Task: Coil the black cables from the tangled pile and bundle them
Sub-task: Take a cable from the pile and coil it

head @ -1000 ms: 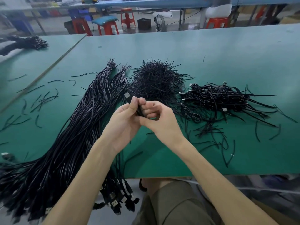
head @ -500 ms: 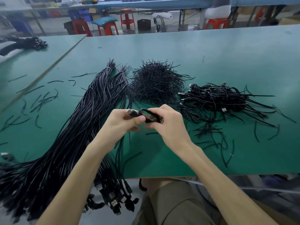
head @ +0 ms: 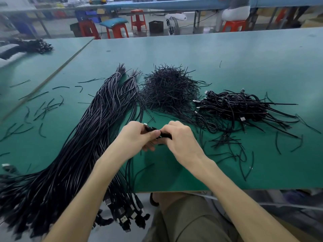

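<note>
Between both hands, a coiled black cable (head: 158, 133) is pinched: left hand (head: 138, 137) and right hand (head: 181, 138) fingers curled tight around it.

black cable (head: 153, 130), coiled, above table

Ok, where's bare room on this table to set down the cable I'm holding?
Mostly bare: the wide far strip of table beyond the tie heap and coiled pile, and the near right corner. Crowded: long cable bundle left, loose ties around the piles.
</note>
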Available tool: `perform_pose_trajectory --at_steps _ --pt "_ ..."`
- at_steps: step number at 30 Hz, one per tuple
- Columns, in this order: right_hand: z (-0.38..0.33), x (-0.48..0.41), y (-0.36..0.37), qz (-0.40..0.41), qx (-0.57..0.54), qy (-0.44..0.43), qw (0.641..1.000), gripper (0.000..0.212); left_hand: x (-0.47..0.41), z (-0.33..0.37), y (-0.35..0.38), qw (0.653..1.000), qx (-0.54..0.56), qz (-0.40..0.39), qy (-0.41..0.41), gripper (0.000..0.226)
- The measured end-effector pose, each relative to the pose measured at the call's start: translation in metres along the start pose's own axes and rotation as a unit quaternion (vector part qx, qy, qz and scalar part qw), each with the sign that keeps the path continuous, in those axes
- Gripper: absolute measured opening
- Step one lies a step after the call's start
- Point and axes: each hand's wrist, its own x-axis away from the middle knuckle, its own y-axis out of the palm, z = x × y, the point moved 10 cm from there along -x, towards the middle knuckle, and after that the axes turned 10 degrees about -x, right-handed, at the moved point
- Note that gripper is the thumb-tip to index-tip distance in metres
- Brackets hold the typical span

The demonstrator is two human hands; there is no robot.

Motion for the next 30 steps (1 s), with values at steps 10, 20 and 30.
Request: perform_pose_trajectory --at_steps 10,20,30 --pt "-0.005 0.005 -0.006 -0.021 0.028 -0.066 0.997 0.01 0.007 0.01 -0.015 0.999 -0.018 -0.029 0.04 0.024" --pt "-0.026 0.002 0.004 -0.083 0.15 -0.174 0.97 0.019 -0.002 0.027 0.023 0.96 -0.184 -0.183 0.104 0.037" --pt "-0.026 -0.024 -0.006 0.04 0.224 -0.171 0.959 0.026 -0.038 0.014 0.015 0.963 -0.26 -0.045 0.062 0.032"
